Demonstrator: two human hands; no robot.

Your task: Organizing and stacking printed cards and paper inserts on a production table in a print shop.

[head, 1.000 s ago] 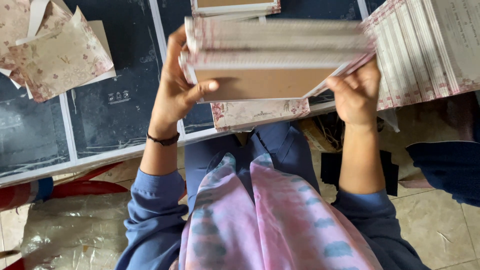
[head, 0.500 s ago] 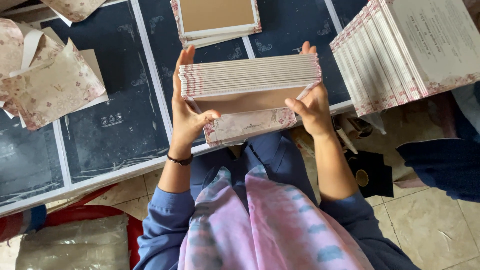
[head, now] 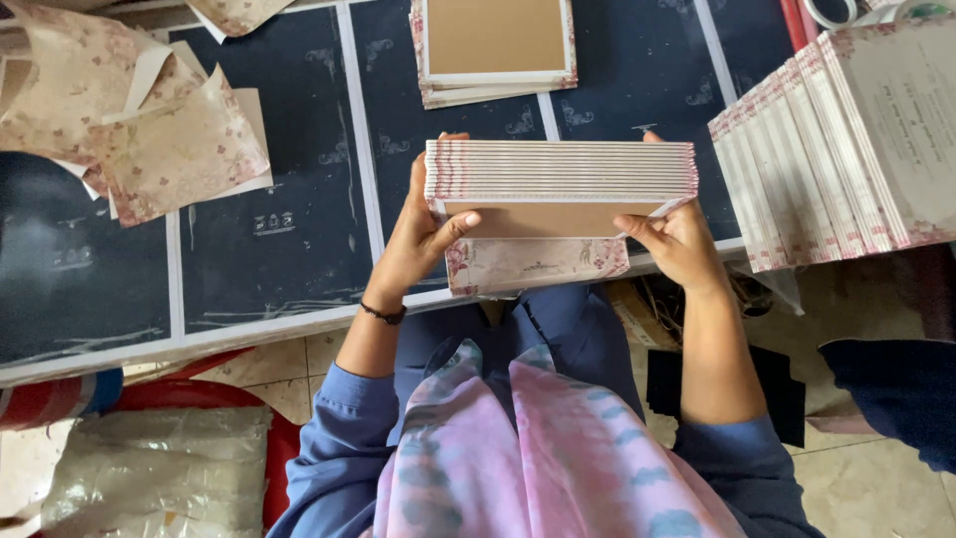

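Together, we gripped a stack of cards (head: 561, 171) between our two hands: our left hand (head: 423, 239) was clamped on one end with the thumb across the brown face, and our right hand (head: 677, 242) was closed on the other end. Just below our hands a floral card (head: 538, 264) lay on the dark table (head: 289, 239). Beyond our fingers sat a brown-topped pile (head: 495, 45). Off past our right hand a long row of cards (head: 846, 139) stood on edge; well beyond our left lay loose floral papers (head: 149, 120).
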